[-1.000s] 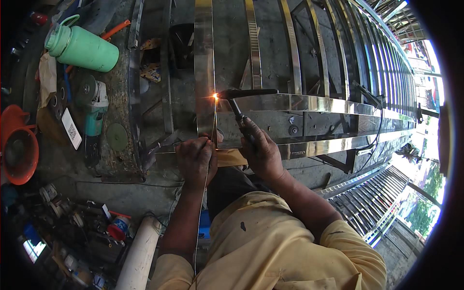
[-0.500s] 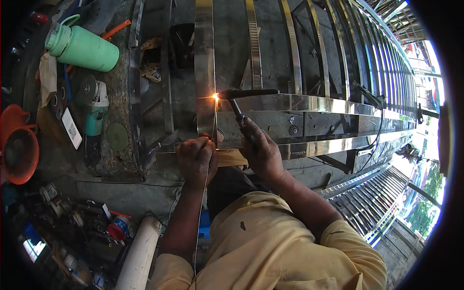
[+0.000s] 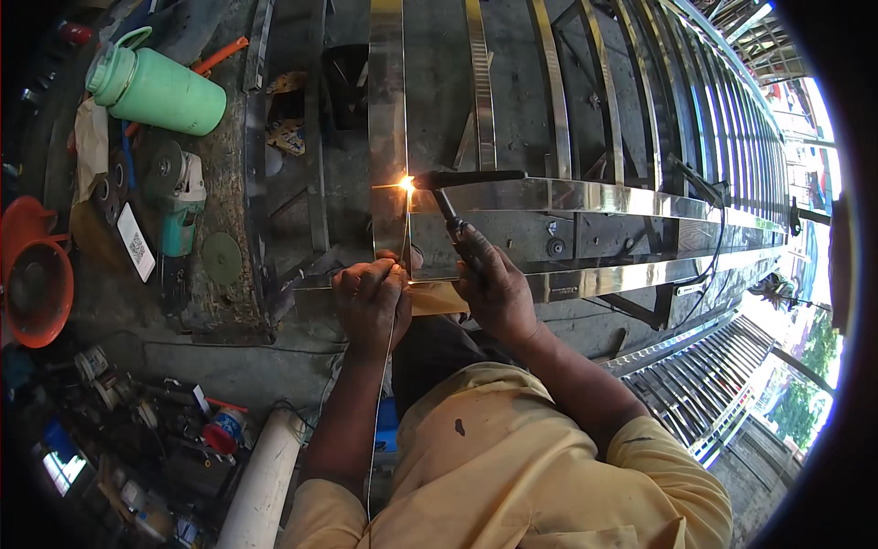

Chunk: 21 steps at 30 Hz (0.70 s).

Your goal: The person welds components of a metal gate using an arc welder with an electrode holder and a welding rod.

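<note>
In my right hand (image 3: 494, 288) is the grip of a black welding torch (image 3: 448, 212). Its tip meets a bright, glowing spot where two shiny metal bars of a frame (image 3: 388, 91) join. My left hand (image 3: 370, 297) is closed around a thin filler rod (image 3: 408, 245), its fingers against the near part of the upright bar. The rod's upper end runs to the glow, and its long tail hangs back along my left forearm. Glare hides the exact contact at the joint.
To the left, a worn bench holds a green bottle (image 3: 165, 91), an angle grinder (image 3: 181, 206) and a round disc (image 3: 221, 258). An orange funnel-shaped thing (image 3: 38, 291) lies at far left. Rows of metal slats reach away to the right. A pale cylinder (image 3: 263, 480) stands at lower left.
The glow at the joint looks slightly larger. Both hands, the torch and the rod stay almost exactly where they were.
</note>
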Motion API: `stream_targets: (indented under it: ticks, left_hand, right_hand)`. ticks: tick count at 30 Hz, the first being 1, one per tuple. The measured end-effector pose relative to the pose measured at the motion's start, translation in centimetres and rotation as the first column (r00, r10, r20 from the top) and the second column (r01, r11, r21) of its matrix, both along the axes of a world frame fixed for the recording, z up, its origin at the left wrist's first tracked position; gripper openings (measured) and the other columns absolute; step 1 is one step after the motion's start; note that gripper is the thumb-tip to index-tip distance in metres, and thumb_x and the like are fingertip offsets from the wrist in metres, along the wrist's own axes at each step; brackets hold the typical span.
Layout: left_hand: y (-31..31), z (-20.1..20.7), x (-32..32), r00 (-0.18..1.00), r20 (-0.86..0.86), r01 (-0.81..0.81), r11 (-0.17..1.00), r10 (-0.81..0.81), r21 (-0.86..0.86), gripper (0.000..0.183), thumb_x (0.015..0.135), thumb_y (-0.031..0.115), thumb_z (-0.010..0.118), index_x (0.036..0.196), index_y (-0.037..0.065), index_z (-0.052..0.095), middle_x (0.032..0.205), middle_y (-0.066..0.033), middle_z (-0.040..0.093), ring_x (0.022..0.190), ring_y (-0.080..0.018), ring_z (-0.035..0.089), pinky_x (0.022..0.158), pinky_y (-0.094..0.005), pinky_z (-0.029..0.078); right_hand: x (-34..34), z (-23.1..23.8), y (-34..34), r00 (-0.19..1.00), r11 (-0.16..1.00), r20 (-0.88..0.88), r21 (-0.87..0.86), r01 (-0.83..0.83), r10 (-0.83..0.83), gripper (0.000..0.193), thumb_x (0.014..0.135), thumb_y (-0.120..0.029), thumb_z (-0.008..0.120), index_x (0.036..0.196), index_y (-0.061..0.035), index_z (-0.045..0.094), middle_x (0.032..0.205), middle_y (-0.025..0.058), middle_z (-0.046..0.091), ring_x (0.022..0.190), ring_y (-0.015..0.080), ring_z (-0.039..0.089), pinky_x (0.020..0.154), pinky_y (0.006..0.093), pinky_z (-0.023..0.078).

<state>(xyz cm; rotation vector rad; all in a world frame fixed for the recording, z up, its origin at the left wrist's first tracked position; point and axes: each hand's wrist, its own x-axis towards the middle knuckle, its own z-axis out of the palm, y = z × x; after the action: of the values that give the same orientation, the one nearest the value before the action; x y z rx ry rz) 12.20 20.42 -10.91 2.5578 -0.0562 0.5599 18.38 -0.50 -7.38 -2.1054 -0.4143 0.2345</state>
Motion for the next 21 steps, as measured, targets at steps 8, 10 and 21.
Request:
stream_targets:
  ticks: [8, 10, 21]
  left_hand:
    - [0.0, -0.5, 0.0, 0.999, 0.041, 0.006, 0.999, -0.005, -0.035, 0.015, 0.088, 0.011, 0.078, 0.102, 0.007, 0.071, 0.108, -0.0079, 0.071, 0.099, -0.0316, 0.066, 0.090, -0.0483, 0.049]
    - [0.0, 0.1, 0.0, 1.000, 0.022, 0.003, 1.000, -0.002, -0.020, 0.015, 0.088, 0.012, 0.077, 0.101, 0.008, 0.071, 0.107, -0.0077, 0.072, 0.099, -0.0314, 0.066, 0.091, -0.0481, 0.048]
    - [0.0, -0.4, 0.0, 1.000, 0.014, -0.010, 1.000, 0.010, -0.001, 0.015, 0.088, 0.010, 0.079, 0.101, 0.008, 0.070, 0.112, -0.0063, 0.070, 0.099, -0.0310, 0.066, 0.088, -0.0477, 0.049]
  right_hand:
    - [0.1, -0.1, 0.3, 0.997, 1.000, 0.074, -0.013, 0.025, -0.024, 0.066, 0.097, -0.003, 0.072, 0.158, -0.0126, 0.051, 0.114, 0.0176, 0.073, 0.091, 0.0366, 0.075, 0.075, 0.0432, 0.061]
    - [0.1, -0.2, 0.0, 0.999, 0.998, 0.049, 0.057, 0.002, -0.005, 0.068, 0.096, 0.000, 0.071, 0.160, -0.0128, 0.050, 0.115, 0.0176, 0.073, 0.091, 0.0353, 0.075, 0.075, 0.0428, 0.061]
    - [0.0, -0.1, 0.4, 0.994, 0.998, 0.093, 0.021, 0.054, -0.056, 0.060, 0.098, -0.004, 0.072, 0.155, -0.0111, 0.054, 0.111, 0.0174, 0.074, 0.090, 0.0375, 0.076, 0.073, 0.0440, 0.061]
